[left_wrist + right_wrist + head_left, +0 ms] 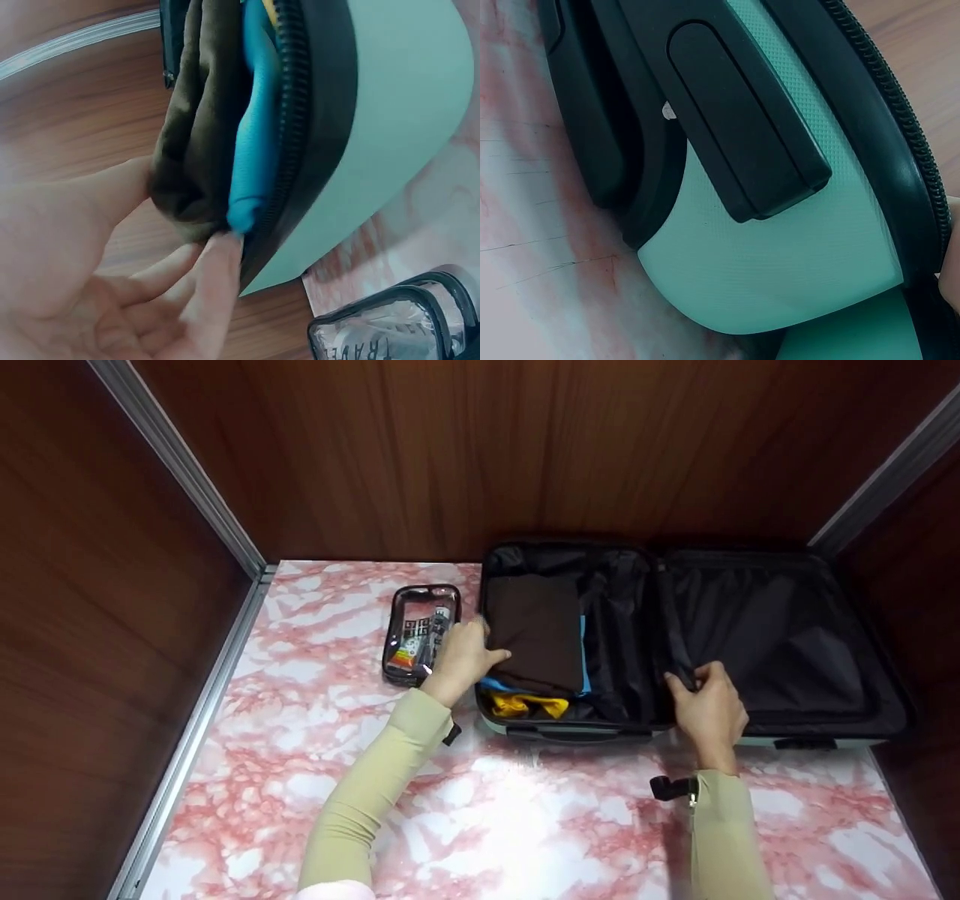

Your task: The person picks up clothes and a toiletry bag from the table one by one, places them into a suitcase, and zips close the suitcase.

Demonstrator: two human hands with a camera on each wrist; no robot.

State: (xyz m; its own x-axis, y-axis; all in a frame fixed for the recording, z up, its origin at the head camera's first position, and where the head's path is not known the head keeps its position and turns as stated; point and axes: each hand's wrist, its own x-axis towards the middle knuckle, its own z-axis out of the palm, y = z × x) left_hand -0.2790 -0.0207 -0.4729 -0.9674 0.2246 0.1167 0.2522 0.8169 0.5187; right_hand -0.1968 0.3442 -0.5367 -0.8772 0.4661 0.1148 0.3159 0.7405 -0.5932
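An open suitcase [577,731] with a black lining holds folded brown cloth [536,622] in its left half. Blue cloth [586,660] shows under the brown one, and yellow cloth [529,705] lies at the front. My left hand [461,660] is at the left rim; in the left wrist view its thumb and fingers [214,289] pinch the corner of the brown cloth [202,127], beside the blue cloth [255,150]. At the middle, between the two halves, my right hand [709,709] grips the dark inner edge. The right wrist view shows little of this hand [951,262].
A clear pouch [424,634] with black edging and small tubes lies left of the suitcase. The right half of the suitcase has a black lining panel [780,637]. Wooden walls [450,457] stand behind and at both sides of the marbled surface [300,720].
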